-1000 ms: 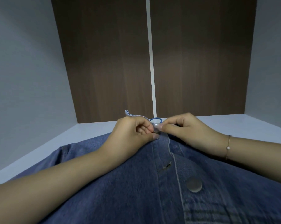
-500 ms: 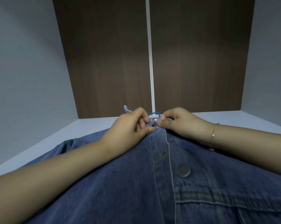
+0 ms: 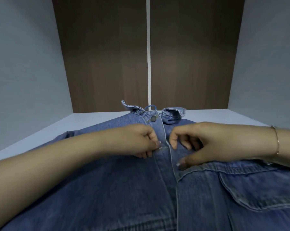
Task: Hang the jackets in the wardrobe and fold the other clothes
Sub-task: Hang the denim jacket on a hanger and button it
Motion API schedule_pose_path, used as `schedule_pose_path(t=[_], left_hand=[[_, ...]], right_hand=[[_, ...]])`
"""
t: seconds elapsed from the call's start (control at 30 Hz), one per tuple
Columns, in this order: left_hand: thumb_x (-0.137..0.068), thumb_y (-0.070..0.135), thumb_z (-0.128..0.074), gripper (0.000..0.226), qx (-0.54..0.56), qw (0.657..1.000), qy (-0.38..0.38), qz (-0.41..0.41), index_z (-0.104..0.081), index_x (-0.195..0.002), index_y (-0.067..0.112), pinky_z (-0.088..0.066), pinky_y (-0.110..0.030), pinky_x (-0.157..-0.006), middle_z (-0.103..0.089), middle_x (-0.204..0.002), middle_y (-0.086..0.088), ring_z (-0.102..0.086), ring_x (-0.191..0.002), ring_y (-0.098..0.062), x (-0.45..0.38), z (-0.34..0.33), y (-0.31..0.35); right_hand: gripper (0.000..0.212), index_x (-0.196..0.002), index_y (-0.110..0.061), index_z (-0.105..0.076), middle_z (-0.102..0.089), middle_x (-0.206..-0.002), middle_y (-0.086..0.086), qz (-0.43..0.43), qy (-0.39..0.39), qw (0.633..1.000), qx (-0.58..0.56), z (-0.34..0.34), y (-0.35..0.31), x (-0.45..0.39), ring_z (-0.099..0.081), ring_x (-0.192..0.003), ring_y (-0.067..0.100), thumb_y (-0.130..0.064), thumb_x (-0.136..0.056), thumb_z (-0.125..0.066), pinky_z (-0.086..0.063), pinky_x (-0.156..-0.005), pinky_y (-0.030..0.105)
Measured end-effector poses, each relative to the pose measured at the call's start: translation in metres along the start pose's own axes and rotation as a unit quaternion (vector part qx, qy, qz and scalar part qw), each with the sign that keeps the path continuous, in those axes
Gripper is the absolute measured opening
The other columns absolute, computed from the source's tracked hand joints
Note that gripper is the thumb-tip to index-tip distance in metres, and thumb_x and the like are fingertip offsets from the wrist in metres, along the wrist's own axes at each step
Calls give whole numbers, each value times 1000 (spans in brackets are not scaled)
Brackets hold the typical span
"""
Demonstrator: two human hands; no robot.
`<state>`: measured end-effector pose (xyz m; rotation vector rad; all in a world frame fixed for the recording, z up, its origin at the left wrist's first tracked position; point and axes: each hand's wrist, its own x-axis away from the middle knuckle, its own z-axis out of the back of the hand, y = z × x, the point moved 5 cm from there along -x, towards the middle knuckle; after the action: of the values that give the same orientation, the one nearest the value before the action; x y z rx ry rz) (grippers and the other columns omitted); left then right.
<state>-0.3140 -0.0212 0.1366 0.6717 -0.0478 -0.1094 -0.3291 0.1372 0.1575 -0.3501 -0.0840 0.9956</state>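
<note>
One denim jacket lay front-up on the pale worktop, collar toward a brown panelled wall. It was mid-blue, with one metal button fastened near the collar and a flap pocket on one side. Two hands worked its placket: the left hand pinched the edge with curled fingers; the right hand rested on the denim, fingers loosely bent, holding nothing.

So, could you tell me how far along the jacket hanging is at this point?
Done: the top button of the denim jacket is fastened, and a blue hanger hook shows at the collar. In hand: the left hand and right hand work the placket lower down. Left: remaining buttons, then hanging it; other clothes are not in view.
</note>
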Motion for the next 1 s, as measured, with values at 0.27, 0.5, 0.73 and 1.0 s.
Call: schedule_pose_path(t=[0.27, 0.5, 0.73, 1.0], left_hand=[[-85, 64, -56, 54, -105, 992, 51, 53, -59, -68, 12, -40, -13, -39, -59, -50, 2, -53, -38, -9, -15, -4, 9], [-93, 11, -54, 25, 74, 995, 35, 53, -56, -68, 11, -43, -15, -40, -60, -45, 5, -52, -37, -7, -9, 1, 4], [-90, 6, -50, 22, 436, 899, -35, -2, -65, -74, 8, -54, -21, -55, -69, -73, -9, -65, -61, -14, 13, 11, -16], [-83, 20, -62, 15, 431, 901, -13, -35, -65, -84, 5, -54, -18, -58, -68, -75, -7, -65, -62, -9, 9, 11, -14]], right_hand=[[30, -109, -37, -71, -55, -92, -7, -18, 16, 999, 29, 2, 3, 19, -53, -82, 3, -34, -80, -74, -42, -75, 15], [13, -94, -38, -77, -64, -82, -6, -50, 25, 998, -23, 3, 5, 18, -56, -71, 10, -37, -81, -75, -44, -70, 24], [33, -82, -6, -69, -64, -64, 3, -150, 70, 985, -40, 6, 8, -29, -52, -53, 13, -39, -84, -73, -43, -49, 21], [39, -85, -1, -72, -54, -59, 5, -179, 88, 974, -105, -1, 19, -42, -42, -50, 15, -39, -78, -75, -33, -41, 19]])
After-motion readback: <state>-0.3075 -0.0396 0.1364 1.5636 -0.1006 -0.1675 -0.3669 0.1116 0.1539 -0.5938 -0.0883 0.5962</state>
